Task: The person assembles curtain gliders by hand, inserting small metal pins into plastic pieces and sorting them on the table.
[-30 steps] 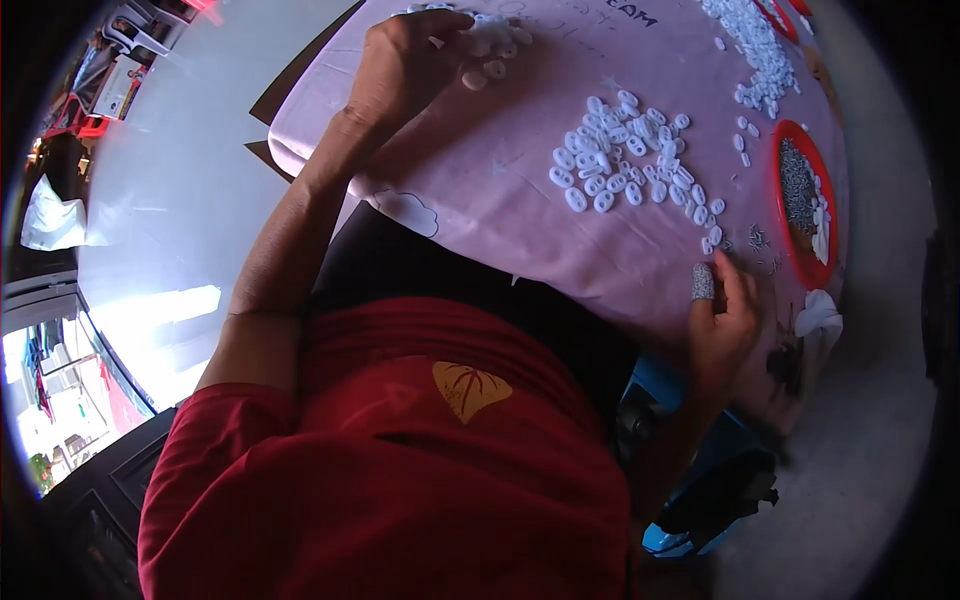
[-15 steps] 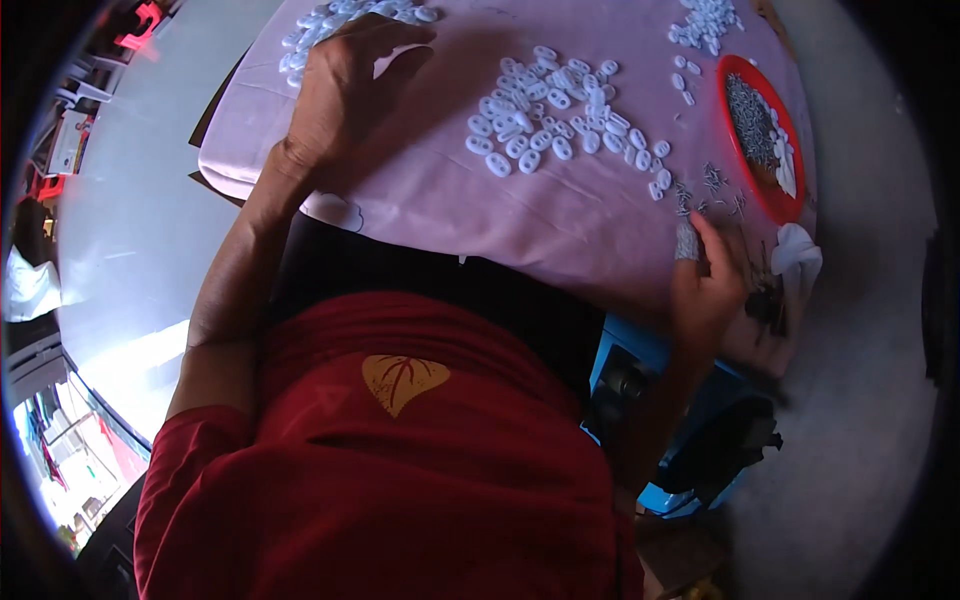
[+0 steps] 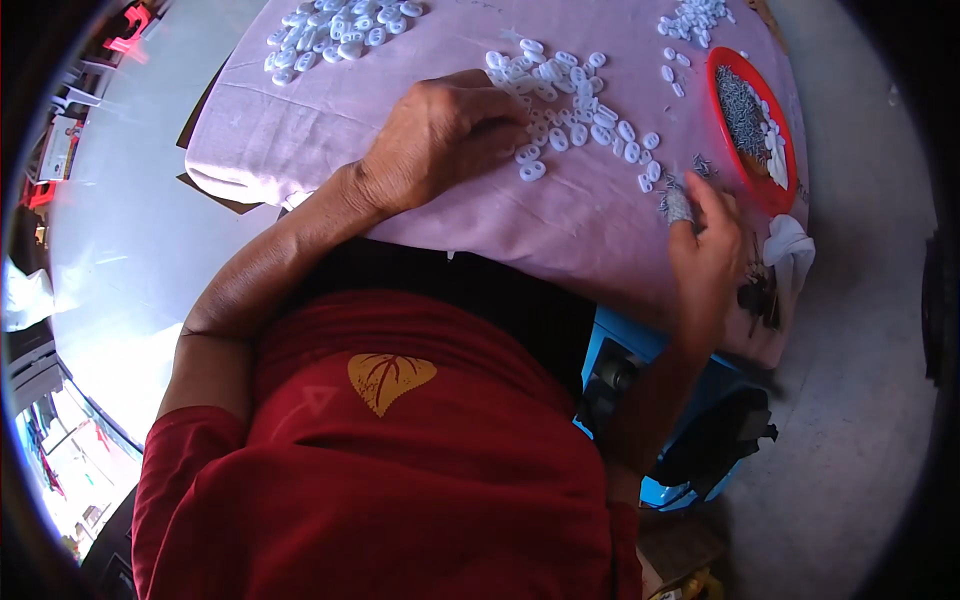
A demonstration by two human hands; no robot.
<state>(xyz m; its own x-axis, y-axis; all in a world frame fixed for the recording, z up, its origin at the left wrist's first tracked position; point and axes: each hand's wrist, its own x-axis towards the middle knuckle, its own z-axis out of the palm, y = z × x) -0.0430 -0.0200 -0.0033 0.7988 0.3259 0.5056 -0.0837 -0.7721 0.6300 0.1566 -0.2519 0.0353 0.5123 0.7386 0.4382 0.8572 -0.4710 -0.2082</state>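
Observation:
My left hand (image 3: 445,135) is at the left edge of the middle pile of white oval plastic pieces with two holes (image 3: 580,100). Its fingers are curled downward, and whatever they hold is hidden beneath the hand. On the right, my right hand (image 3: 708,235) has its thumb and forefinger drawn close together among small grey screws (image 3: 703,165) on the cloth. A grey wrapping (image 3: 678,205) covers the thumb. I cannot make out what lies between those fingertips.
Another pile of white oval pieces (image 3: 340,30) lies at the far left, and smaller white pieces (image 3: 695,20) at the far right. A red tray (image 3: 712,100) holds many screws and some white pieces. Beside it hangs a white cloth (image 3: 790,245). Pink cloth (image 3: 420,240) covers the table.
My left hand has moved right, from the far-left pile to the middle pile, and its fingers have curled down. My right hand has shifted slightly, staying by the screws.

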